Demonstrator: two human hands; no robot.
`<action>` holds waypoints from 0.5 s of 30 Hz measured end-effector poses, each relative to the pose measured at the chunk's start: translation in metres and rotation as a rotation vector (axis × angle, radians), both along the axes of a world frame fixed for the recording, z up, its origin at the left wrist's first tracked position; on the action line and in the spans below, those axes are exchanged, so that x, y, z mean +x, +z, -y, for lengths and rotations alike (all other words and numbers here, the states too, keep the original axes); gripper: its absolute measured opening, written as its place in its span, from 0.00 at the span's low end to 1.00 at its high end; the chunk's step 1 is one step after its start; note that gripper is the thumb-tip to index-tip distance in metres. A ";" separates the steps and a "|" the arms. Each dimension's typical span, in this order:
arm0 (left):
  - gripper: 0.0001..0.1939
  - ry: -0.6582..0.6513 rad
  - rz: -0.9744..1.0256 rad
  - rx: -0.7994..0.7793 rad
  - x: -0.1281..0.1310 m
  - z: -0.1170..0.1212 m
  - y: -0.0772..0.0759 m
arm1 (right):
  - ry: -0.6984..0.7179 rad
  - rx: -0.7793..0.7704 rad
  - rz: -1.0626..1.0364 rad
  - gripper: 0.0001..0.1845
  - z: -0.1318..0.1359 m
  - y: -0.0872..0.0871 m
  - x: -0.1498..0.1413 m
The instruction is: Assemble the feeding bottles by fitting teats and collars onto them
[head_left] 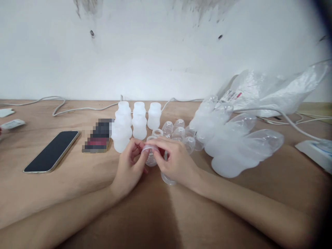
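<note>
Between the fingertips of both my hands is a thin translucent ring-like piece [150, 148]. My left hand [132, 160] pinches it from the left, and my right hand [176, 159] pinches it from the right. Just below it is a clear ribbed plastic part [151, 159], partly hidden by my fingers. A clear round-rimmed piece [168, 178] shows under my right hand. Beyond my hands stand several frosted white wavy bottles [139, 121] without caps. Several small clear dome-shaped pieces [178, 133] sit behind my right hand.
On the right lie several frosted bottles with clear domed tops [233, 148]. Behind them is a plastic bag [259, 90]. A phone [53, 152] and a blurred-out device [98, 136] lie left. A white cable [285, 117] reaches a power strip [316, 152].
</note>
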State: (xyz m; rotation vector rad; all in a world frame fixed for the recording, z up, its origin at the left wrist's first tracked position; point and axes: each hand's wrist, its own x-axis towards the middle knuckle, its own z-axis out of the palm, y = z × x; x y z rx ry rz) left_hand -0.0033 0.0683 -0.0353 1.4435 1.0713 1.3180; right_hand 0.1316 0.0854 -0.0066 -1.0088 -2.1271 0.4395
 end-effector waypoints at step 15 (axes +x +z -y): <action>0.10 0.031 -0.101 0.049 -0.001 0.000 0.000 | 0.042 -0.010 0.054 0.11 -0.002 0.005 0.003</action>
